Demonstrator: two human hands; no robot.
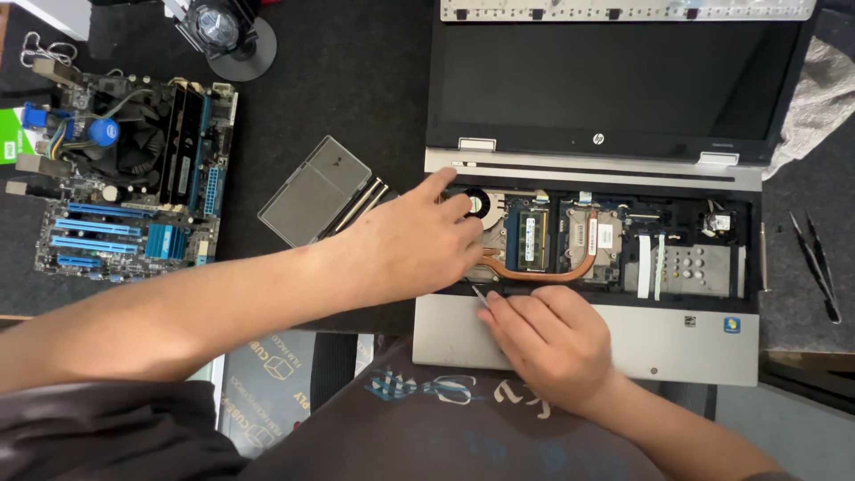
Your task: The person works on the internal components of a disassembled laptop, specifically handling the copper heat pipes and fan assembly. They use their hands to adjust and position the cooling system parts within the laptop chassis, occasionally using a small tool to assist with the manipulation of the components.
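Landmark: the opened laptop [614, 267], its keyboard removed and its insides bare.

Far left of the laptop, a desktop motherboard [134, 178] with blue slots and a black cooler lies on the dark worktop [356, 80]. Between motherboard and laptop rests a clear plastic case [313, 190], tilted, just beside the laptop's left edge.

The left hand [411, 245] reaches across from the left onto the laptop's exposed bay. It is loosely curled, the forefinger stretched up toward the hinge strip, the other fingertips down by the round fan [476, 204] at the bay's left end. I cannot tell whether it grips anything.

The right hand [543, 334] lies on the silver palm rest at the laptop's front edge, fingers pinched closed around a thin metal tool [482, 293] whose tip points into the bay near the copper heat pipe [543, 272].

Right of the laptop, black tweezers [815, 263] lie on the worktop.
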